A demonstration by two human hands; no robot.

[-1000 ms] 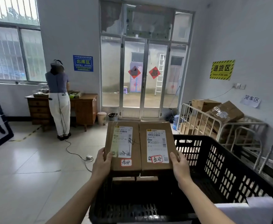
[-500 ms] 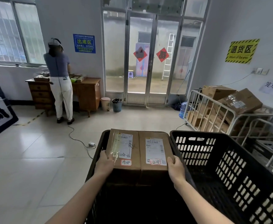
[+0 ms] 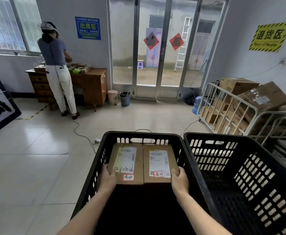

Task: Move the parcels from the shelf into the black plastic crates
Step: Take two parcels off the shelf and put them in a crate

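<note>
Now two brown parcels sit side by side, touching along their long edges, label-up, low inside the left crate (image 3: 91, 175) and close to its far wall. The left parcel (image 3: 127, 164) and right parcel (image 3: 159, 164) each carry a white shipping label and a red-edged handwritten tag. The left hand (image 3: 107, 178) grips the near outer corner of the left parcel, thumb on top. The right hand (image 3: 179, 178) grips the matching corner of the right parcel the same way. Both hands are closed on the load, not released.

Change: a second ago the pair was held up above the rim. Half a second ago it was level with the rim. It is now below the rim, so the lowering is nearly finished. I cannot tell whether the parcels rest on the crate floor or on something beneath them, because the space under their near edge is dark. Likely next step is to let go and return to the shelf, which is out of view.

The right crate (image 3: 240, 168) stands just beside the left one, rims almost touching, and no parcels show in the part I can see. Behind them a metal cage trolley (image 3: 227, 114) holds cardboard boxes (image 3: 265, 97). Across the tiled floor another person (image 3: 56, 65) stands with their back to us at a wooden tabletop (image 3: 94, 72), near two bins (image 3: 125, 98) and the glass doors (image 3: 155, 48).
</note>
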